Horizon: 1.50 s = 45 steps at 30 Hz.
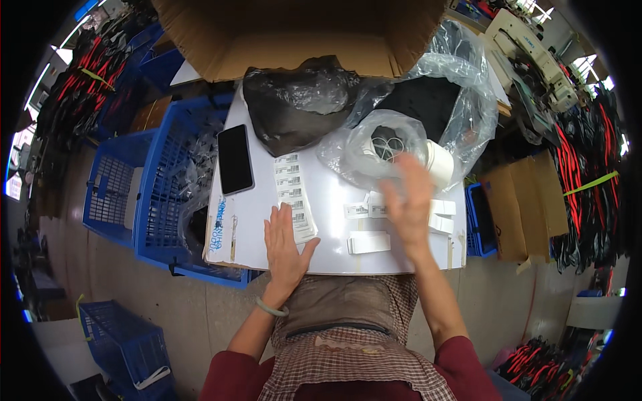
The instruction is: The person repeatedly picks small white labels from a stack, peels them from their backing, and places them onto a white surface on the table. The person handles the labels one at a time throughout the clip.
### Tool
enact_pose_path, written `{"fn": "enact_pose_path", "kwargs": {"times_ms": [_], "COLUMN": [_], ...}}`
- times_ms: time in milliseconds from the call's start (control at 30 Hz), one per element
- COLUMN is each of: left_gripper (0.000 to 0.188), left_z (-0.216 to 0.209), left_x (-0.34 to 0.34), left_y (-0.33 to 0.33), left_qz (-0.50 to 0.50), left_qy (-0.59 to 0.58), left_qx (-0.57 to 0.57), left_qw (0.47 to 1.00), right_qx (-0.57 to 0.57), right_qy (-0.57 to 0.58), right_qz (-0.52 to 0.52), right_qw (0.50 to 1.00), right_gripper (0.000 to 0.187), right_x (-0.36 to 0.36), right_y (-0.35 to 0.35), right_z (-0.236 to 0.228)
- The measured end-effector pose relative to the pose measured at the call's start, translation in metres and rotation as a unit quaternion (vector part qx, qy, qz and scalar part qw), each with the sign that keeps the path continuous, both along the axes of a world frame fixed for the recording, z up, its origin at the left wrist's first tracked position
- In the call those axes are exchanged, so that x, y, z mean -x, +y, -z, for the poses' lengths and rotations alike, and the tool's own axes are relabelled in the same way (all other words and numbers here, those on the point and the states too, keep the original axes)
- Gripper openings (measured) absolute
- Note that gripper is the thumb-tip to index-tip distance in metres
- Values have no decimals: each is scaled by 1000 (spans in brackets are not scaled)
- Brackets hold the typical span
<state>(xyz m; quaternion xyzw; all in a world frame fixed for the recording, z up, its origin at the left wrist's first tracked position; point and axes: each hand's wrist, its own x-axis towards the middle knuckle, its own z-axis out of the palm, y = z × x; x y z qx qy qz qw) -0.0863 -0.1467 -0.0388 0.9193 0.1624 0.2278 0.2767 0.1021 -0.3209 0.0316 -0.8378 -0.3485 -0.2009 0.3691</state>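
Left hand (287,246) spread over label strip (290,179); blurred right hand (411,208), grip indeterminable, could scatter small label stacks (369,242) by brushing them

Right hand (410,204): motion-blurred right of centre, its outline smeared; it hides part of the white tags (376,205).
Label sheet (290,180): print too small to read; lower left side covered by the left hand (286,244).
Cardboard box (301,57): cut off by the upper edge, its depth lost in shadow.
Maroon sleeves (231,377): cut off at the lower edge.
Blue basket (148,207): contents, at left, unclear.
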Motion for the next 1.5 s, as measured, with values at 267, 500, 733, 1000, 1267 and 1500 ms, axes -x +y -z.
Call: {"fn": "enact_pose_path", "kwargs": {"times_ms": [267, 500, 733, 1000, 1267, 1500], "left_gripper": [35, 42, 51, 48, 32, 17], "left_z": [-24, -47, -47, -35, -70, -89], "left_x": [49, 38, 30, 34, 18, 8], "left_y": [-6, 24, 20, 13, -9, -32], "left_qz": [-144, -39, 2, -10, -6, 118], "left_qy": [-120, 59, 113, 105, 70, 205], "left_qx": [457, 715, 730, 753, 756, 651], "left_qw": [870, 696, 674, 649, 651, 721], "right_qx": [195, 59, 20, 148, 26, -53], "right_qy": [-109, -103, -62, -100, 5, 297], "right_qz": [-250, -294, -351, -254, -355, -240], "right_qw": [942, 949, 934, 951, 935, 923], "right_gripper": [26, 15, 25, 25, 20, 15], "right_x": [73, 89, 111, 108, 143, 75], "right_y": [81, 58, 38, 23, -13, -25], "right_z": [48, 42, 18, 51, 1, -31]}}
